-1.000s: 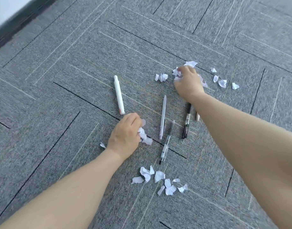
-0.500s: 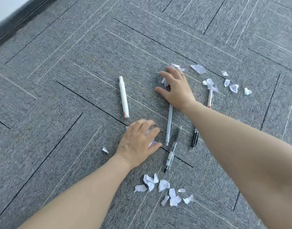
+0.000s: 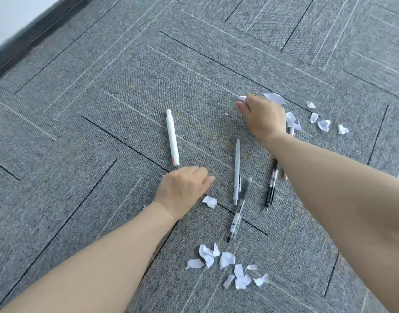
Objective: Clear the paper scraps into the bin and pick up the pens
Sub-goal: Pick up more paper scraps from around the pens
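Both bare forearms stretched out over grey carpet tiles (image 3: 117, 91), palms down. Left hand (image 3: 182, 190) curled into a loose fist just below the white marker (image 3: 172, 137); contents, if any, hidden beneath the palm, so impossible to tell. Right hand (image 3: 262, 116) closed, pinching a paper scrap (image 3: 241, 98) at the fingertips.

Four pens fully countable: white marker, pale grey pen (image 3: 237, 170), clear pen (image 3: 239, 211), black pen (image 3: 271, 184). A fifth, pen under right wrist (image 3: 292, 131), mostly covered.

Scraps: one lone scrap (image 3: 209, 201) beside the left hand; near cluster (image 3: 227, 265) of roughly nine pieces close to the body; far cluster (image 3: 318, 118) of about seven beyond the right hand, some hidden by it.

No bin in view.
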{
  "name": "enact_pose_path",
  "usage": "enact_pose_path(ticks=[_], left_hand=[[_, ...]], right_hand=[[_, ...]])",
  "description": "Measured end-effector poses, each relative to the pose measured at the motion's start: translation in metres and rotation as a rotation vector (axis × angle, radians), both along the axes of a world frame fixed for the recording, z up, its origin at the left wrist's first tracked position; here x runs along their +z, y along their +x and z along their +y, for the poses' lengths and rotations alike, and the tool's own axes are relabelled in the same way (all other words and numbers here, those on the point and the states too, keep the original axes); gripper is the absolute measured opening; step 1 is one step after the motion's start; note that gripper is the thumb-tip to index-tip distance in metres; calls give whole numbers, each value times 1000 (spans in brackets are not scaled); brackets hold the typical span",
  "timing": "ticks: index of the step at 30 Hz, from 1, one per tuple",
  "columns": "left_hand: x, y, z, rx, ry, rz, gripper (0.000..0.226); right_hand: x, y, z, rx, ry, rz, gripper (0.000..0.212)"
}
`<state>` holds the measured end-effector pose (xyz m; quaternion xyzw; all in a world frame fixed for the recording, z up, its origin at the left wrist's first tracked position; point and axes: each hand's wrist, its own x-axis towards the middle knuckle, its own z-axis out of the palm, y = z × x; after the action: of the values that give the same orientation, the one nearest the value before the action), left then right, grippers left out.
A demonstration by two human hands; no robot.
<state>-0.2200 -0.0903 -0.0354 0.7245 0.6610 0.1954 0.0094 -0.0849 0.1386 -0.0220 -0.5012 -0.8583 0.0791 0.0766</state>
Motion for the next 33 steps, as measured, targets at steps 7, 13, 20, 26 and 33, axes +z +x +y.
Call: enact_pose_path(ticks=[7,13,20,26,33], left_hand=[[-3,6,-49,203,-273,-10,58],[-4,26,-37,112,-332,67,62],[-11,17,0,96,-118,66,23],[-6,9,8,36,-100,53,31],[-6,20,-9,9,-164,109,38]], right_hand=[[-8,-8,1,14,10,-85,63],[-5,-11,17,63,48,-179,31],[2,56,37,-197,39,-24,36],[-3,69,34,-66,-30,-207,62],[-4,59,29,44,43,-216,33]])
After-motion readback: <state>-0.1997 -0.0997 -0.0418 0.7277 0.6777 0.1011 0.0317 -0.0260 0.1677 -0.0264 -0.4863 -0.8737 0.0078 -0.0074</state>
